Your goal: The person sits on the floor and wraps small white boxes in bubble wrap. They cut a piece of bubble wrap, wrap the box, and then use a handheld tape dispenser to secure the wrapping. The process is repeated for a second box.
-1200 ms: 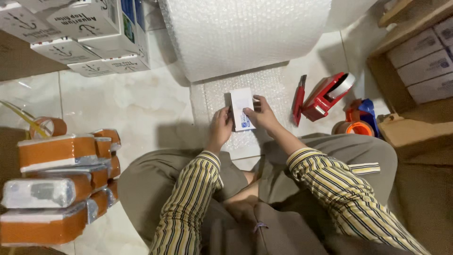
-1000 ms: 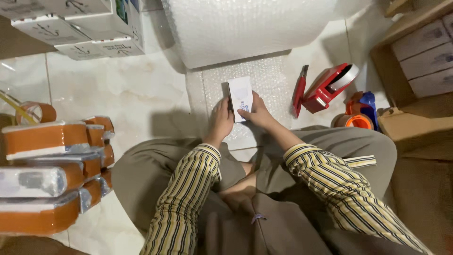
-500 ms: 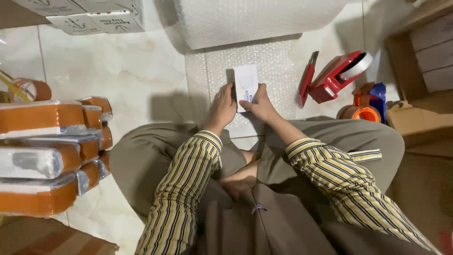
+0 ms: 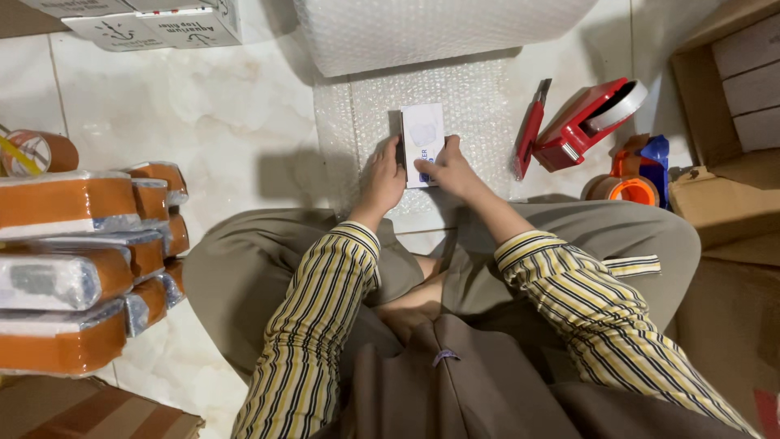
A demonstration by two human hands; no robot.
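The left hand and right hand grip the near end of a small white box, fingers closed on its sides. The box lies on the bubble wrap sheet, below the bubble wrap roll. A red tape dispenser sits to the right.

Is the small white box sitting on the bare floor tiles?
No, the small white box lies on the sheet of bubble wrap spread over the floor, with both hands at its near end.

small white box — flat on bubble wrap, long side upward
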